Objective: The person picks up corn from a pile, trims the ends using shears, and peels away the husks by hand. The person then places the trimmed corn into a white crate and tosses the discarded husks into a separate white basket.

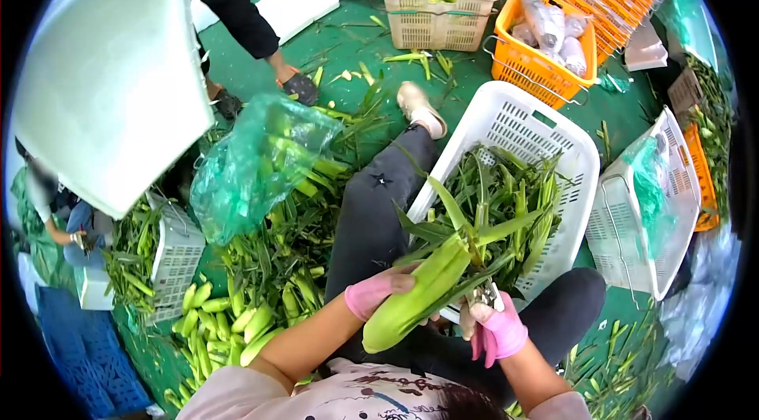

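Observation:
My left hand (381,291), in a pink glove, is closed around a green ear of corn (419,292) still in its husk. The ear tilts, its leafy end up and to the right. My right hand (498,331), also pink-gloved, grips metal pruning shears (484,293) close to that leafy end; the blades are partly hidden. Just beyond both hands, a white plastic crate (581,175) between my legs holds cut green leaves (494,203). To my left lies a pile of husked-green corn ears (229,323).
A green plastic bag (257,163) rests on leafy stalks at the left. Another person's leg (241,17) stands behind a large white foam box (111,72). An orange basket (514,64) with wrapped bundles, a beige crate (431,29) and a white crate (613,226) stand around.

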The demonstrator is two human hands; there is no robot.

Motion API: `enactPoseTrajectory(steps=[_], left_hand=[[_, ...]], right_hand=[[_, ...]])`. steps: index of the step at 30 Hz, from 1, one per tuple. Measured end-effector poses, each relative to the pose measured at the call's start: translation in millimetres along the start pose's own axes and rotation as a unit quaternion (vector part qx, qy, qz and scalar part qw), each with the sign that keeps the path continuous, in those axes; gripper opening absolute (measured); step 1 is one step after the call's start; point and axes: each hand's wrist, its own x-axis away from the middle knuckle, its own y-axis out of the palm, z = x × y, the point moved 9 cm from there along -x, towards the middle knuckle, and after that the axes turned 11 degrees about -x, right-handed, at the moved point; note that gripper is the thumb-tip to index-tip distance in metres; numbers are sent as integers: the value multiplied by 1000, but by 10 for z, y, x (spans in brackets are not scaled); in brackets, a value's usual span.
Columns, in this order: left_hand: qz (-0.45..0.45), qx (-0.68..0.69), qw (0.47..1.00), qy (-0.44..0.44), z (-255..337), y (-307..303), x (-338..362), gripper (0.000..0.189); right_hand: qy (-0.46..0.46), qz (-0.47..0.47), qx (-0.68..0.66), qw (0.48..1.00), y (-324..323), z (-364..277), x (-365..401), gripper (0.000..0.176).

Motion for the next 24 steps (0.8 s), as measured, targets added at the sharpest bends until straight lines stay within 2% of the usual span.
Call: enactPoseTrajectory(steps=[2,4,5,6,8,9,11,13,16,17,18,20,22,24], left_hand=[[1,28,1000,6,-95,-50,-34,84],[17,77,997,-1,-173,-97,-58,79],[-3,69,997,18,-85,-15,-56,75],[-12,73,996,47,-19,-20,-37,74],[-39,82,991,97,99,-36,-27,72],[-15,110,989,100,129,-35,-34,70],[-43,100,991,77,119,20,-87,70],[-83,110,990,25,-31,90,-155,70],[-8,67,992,-108,-284,170,-126,64],[2,71,993,-98,-273,219,-132,60],[-37,87,991,-94,-237,298,-144,59],[9,121,989,-90,-314,137,-69,60],[20,176,984,0,-213,-16,251,63],[88,201,975,24,-178,-295,750,71]], right_hand=[[37,14,-54,998,-97,181,41,56],[-12,-49,-104,993,119,71,118,59],[0,-118,-106,987,133,85,148,65],[10,-122,-139,983,119,93,232,71],[37,-112,-87,989,3,140,363,76],[64,-111,-60,990,-48,191,394,78],[94,-105,49,989,-25,167,388,71],[82,-103,69,989,83,-37,299,63],[40,-69,92,993,100,-224,144,52],[61,17,69,996,-55,-165,125,46],[73,45,-19,996,-187,-75,117,40],[-17,120,-108,987,-591,70,13,34],[-23,83,-268,960,-797,128,-69,37],[-12,71,-312,947,-591,72,24,51]])
